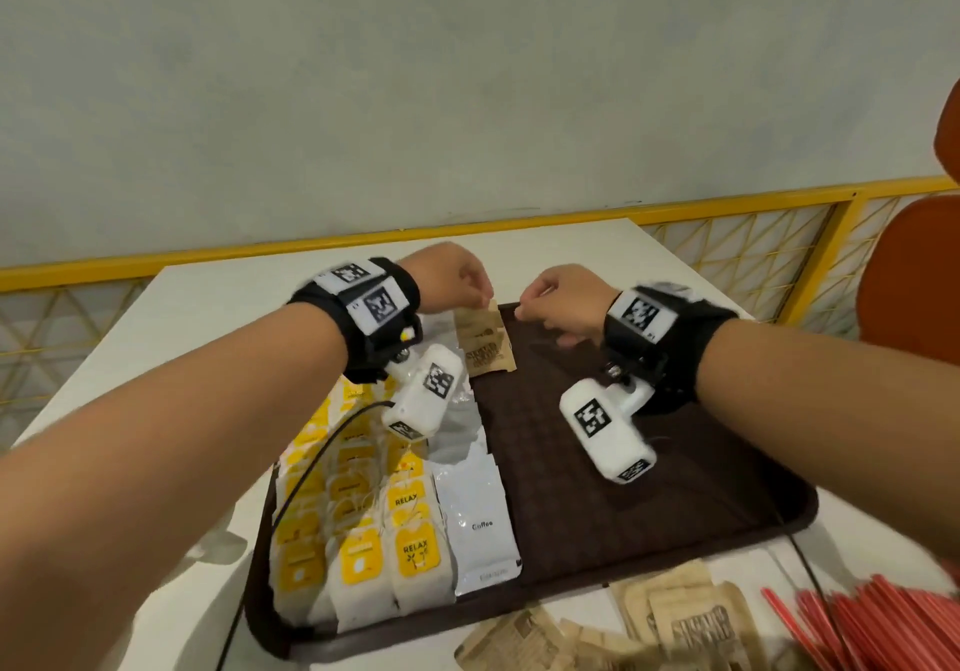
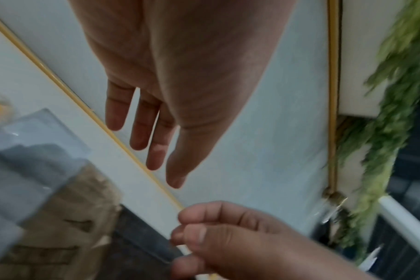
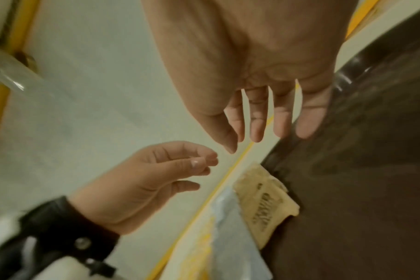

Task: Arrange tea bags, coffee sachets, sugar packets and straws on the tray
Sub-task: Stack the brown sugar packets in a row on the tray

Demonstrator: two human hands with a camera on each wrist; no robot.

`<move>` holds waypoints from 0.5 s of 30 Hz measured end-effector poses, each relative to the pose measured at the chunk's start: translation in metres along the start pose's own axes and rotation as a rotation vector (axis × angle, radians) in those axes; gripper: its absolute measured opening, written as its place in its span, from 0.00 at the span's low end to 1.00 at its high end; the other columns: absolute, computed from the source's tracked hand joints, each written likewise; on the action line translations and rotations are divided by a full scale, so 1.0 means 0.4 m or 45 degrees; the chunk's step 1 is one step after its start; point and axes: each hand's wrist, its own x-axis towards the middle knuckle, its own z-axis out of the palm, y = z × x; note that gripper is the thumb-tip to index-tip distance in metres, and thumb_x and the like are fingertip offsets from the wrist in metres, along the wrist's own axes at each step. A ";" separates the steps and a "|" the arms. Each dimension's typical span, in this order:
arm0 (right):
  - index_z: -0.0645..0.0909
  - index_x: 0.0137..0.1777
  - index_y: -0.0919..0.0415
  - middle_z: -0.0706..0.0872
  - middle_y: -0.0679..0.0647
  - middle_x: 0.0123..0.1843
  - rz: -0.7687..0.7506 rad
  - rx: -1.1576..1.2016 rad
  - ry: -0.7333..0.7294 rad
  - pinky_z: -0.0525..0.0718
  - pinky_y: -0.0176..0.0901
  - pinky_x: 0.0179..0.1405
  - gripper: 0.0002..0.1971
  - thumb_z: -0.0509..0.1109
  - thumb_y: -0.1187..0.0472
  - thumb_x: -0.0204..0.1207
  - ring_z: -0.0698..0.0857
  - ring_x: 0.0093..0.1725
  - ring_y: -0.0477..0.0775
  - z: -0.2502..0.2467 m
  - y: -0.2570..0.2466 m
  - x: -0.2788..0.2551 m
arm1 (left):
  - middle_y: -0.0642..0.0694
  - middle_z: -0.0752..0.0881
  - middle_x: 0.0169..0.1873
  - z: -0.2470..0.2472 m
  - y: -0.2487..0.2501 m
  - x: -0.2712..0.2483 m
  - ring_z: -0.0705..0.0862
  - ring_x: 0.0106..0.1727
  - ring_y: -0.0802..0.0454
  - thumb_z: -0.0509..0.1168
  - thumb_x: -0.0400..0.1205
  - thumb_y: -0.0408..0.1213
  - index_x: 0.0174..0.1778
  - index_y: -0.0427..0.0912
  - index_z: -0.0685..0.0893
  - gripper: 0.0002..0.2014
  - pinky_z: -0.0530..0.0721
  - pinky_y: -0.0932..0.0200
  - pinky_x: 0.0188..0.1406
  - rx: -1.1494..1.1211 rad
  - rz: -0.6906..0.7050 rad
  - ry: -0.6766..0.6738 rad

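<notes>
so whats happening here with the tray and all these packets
A person is laying out drink supplies on a dark brown tray. Yellow tea bags and silver coffee sachets already sit in rows on its left side. Both hands hover over the far end, the left hand and right hand empty above the brown sugar packets there. More sugar packets and red straws wait on the table.
</notes>
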 end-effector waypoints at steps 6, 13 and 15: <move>0.85 0.51 0.54 0.87 0.47 0.43 -0.065 -0.186 -0.459 0.83 0.43 0.46 0.09 0.77 0.59 0.72 0.86 0.43 0.46 -0.145 -0.025 -0.238 | 0.48 0.89 0.51 -0.087 0.123 -0.198 0.86 0.54 0.54 0.68 0.81 0.39 0.51 0.47 0.88 0.06 0.84 0.61 0.53 -0.333 0.171 -0.270; 0.85 0.48 0.52 0.90 0.53 0.46 -0.168 -0.703 -0.739 0.85 0.39 0.43 0.11 0.81 0.54 0.67 0.86 0.38 0.42 -0.146 0.035 -0.461 | 0.61 0.86 0.51 0.016 0.269 -0.488 0.83 0.53 0.66 0.74 0.72 0.51 0.54 0.60 0.86 0.14 0.80 0.68 0.56 -0.031 0.433 -0.683; 0.84 0.51 0.53 0.89 0.53 0.49 -0.202 -0.840 -0.714 0.86 0.44 0.47 0.16 0.82 0.53 0.66 0.87 0.43 0.47 -0.121 0.069 -0.493 | 0.63 0.81 0.55 0.078 0.281 -0.556 0.79 0.57 0.67 0.75 0.72 0.52 0.61 0.64 0.83 0.21 0.77 0.66 0.58 0.114 0.522 -0.773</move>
